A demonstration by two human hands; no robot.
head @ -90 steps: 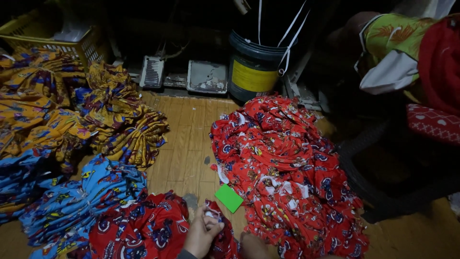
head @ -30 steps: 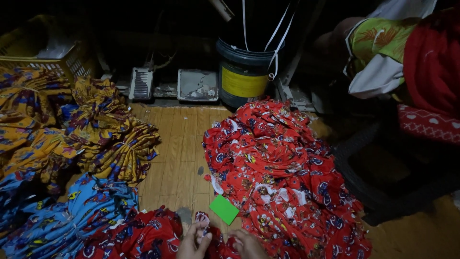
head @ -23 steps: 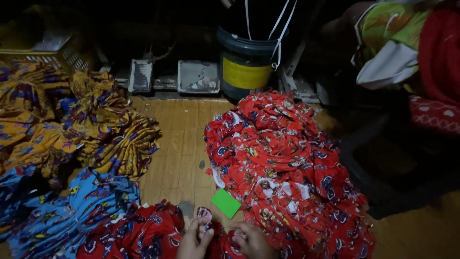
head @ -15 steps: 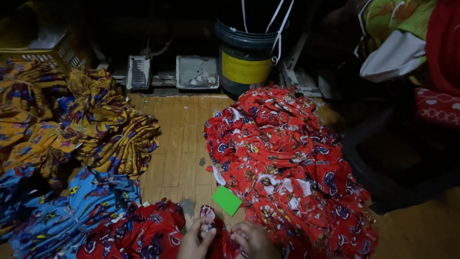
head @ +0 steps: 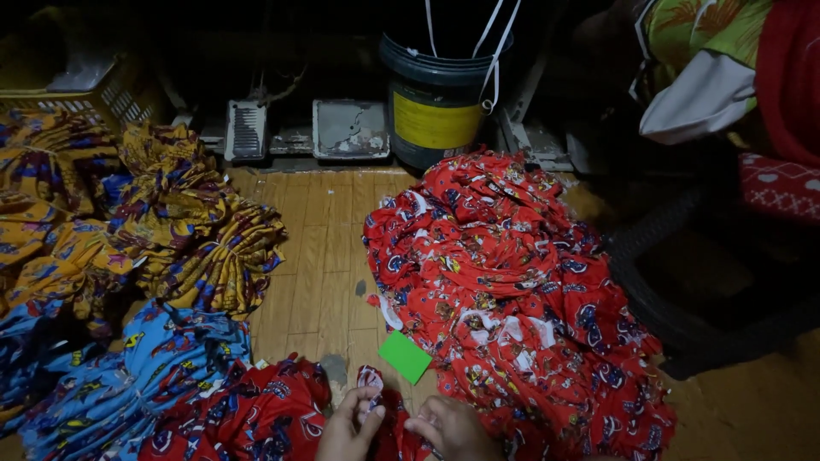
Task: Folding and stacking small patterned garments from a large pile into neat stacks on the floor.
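Since one second ago, both hands sit slightly right. Left hand [head: 348, 424] and right hand [head: 444, 427] pinch a red cloth [head: 376, 393] at bottom centre, beside the green card [head: 405, 357]. Step: working its edge; next likely needs steady tension.

Both your left hand [head: 348, 429] and right hand [head: 451, 429] are cut off by the bottom edge, so you can't tell their full grip on the red printed cloth [head: 376, 401]. The yellow basket [head: 81, 90] fades into darkness.
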